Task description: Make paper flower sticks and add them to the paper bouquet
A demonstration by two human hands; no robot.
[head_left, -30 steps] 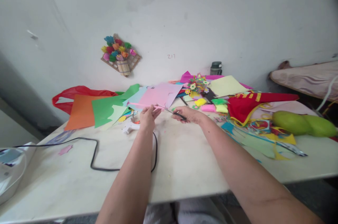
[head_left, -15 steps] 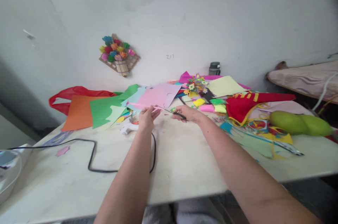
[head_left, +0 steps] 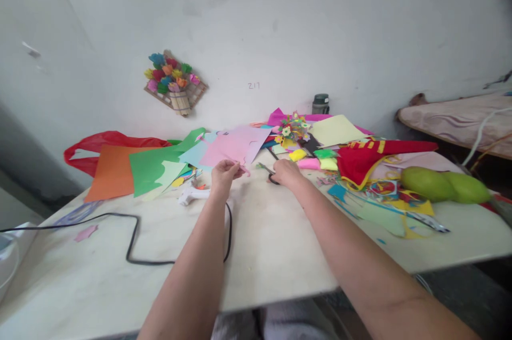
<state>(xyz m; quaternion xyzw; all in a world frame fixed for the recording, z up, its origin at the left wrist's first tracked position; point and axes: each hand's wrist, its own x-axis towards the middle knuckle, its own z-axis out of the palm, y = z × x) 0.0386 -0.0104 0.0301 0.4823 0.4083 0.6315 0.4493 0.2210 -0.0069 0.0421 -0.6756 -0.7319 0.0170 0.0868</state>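
My left hand (head_left: pixel 226 175) is closed on a thin pink paper strip (head_left: pixel 247 171), whose curled end sticks out to the right of the fingertips. To its right, my right hand (head_left: pixel 285 173) holds black-handled scissors (head_left: pixel 273 177) low over the table, the blades pointing left and away from the strip. Behind both hands lies a pink paper sheet (head_left: pixel 230 148). A white glue gun (head_left: pixel 192 194) lies just left of my left wrist.
Orange paper (head_left: pixel 112 172) and green paper (head_left: pixel 150 169) lie at the left. A black cord (head_left: pixel 132 238) crosses the left table. Clay packs (head_left: pixel 308 163), a red cloth (head_left: pixel 356 164) and green pods (head_left: pixel 428 184) are at the right.
The scissors have moved off the pink strip and down toward the table with my right hand. The strip now hangs at the right of my left fingers instead of stretching left.
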